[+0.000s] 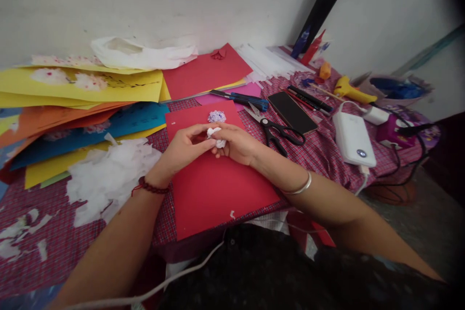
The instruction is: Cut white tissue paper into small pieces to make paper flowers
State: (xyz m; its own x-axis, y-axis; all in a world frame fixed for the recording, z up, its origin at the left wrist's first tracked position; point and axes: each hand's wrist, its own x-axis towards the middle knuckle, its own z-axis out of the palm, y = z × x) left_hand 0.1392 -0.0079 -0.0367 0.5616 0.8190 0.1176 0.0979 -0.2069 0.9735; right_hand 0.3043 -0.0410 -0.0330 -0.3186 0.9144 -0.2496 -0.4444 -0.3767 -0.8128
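Note:
Between both hands is a small crumpled white tissue paper piece (217, 137), pinched by the fingertips. My left hand (187, 147) closes on it from the left, thumb in front. My right hand (236, 143) grips its other side, with the lower fingers curled beneath. Both hands are over a red paper sheet (221, 189) that lies flat at the table's front edge. Just beyond the fingers, a white flower with purple specks (217, 116) rests on the sheet's upper part. Part of the white piece is hidden by my fingers.
Torn white tissue (109, 174) is heaped on the left, before stacked coloured papers (134, 87). To the right lie scissors (279, 131), a blue cutter (250, 100), a phone (292, 112), a white power bank (353, 138) with cables and a yellow glue gun (352, 89).

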